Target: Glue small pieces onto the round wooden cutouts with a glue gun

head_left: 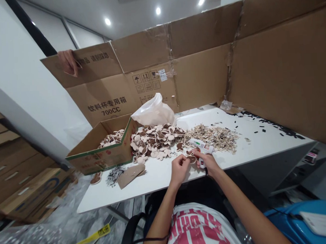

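Observation:
My left hand (180, 169) is closed, thumb and fingers pinching a small brown piece with a pale edge (191, 159) over the table's front edge. Wrapped in my right hand (206, 161) is a white glue gun (199, 145), its nozzle pointing left. The right fingertips come close to the brown piece; whether they touch it I cannot tell. Just beyond my hands lie a pile of brown and cream felt-like cutouts (155, 138) and, to its right, a heap of thin pale strips (215, 136). A single brown cutout (179, 146) sits between them.
An open carton (99, 160) of cutouts stands left on the white table (155, 179), near cardboard scraps (131, 175) and dark bits (115, 175). Tall cardboard walls (201, 80) enclose the back and right. Another person's hand (69, 63) grips the upper left edge.

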{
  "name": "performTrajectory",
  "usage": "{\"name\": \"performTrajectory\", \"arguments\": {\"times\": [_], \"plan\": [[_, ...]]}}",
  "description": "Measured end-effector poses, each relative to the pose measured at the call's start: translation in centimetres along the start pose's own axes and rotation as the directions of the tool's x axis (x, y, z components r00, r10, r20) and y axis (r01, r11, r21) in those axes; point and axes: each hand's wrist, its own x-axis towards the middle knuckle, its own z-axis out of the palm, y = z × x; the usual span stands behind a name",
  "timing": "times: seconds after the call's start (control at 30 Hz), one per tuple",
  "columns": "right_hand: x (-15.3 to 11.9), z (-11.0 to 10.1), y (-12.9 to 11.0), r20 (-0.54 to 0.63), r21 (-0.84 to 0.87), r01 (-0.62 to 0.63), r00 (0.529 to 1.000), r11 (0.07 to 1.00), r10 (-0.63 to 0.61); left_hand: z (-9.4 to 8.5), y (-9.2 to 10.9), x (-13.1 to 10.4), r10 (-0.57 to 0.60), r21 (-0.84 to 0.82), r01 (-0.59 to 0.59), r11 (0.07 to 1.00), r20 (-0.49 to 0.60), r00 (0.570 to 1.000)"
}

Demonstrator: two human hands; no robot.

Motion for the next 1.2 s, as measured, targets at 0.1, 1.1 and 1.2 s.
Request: {"name": "performTrajectory", "arguments": {"times": [0.1, 1.1, 1.2], "plan": [[0.1, -0.2, 0.3, 0.017, 0.027, 0.007, 1.000, 1.000, -0.008, 0.0, 0.0, 0.0, -0.004, -0.002, 0.004, 1.000, -0.009, 1.000], [0.4, -0.3, 0.5, 0.045, 0.060, 0.077, 0.996, 0.995, -0.080, 0.0, -0.2, 0.1, 0.011, -0.095, -0.017, 0.995, -0.061, 0.998], [0.4, -0.2, 0.4, 0.031, 0.119, 0.089, 0.995, 0.989, -0.093, -1.2, -0.5, 0.4, -0.063, -0.153, 0.030, 0.988, -0.212, 0.975]]}}
